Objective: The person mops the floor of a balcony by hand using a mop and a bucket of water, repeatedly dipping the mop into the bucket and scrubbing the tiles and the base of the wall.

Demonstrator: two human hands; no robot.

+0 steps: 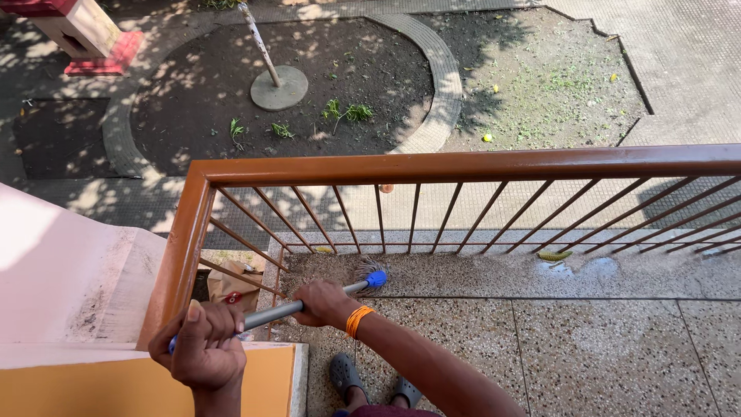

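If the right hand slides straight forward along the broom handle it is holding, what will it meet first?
The right hand grips the grey metal broom handle and points toward the blue broom head. It would likely meet that head first, and just beyond it the brown metal railing bars, though depth is unclear.

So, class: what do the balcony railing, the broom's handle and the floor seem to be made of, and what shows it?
Railing: likely metal, painted glossy brown; thin straight bars, sheen on top.
Broom handle: probably a metal tube, grey and smooth, with a blue plastic-looking collar.
Floor: looks like terrazzo; speckled chips, thin joint lines.
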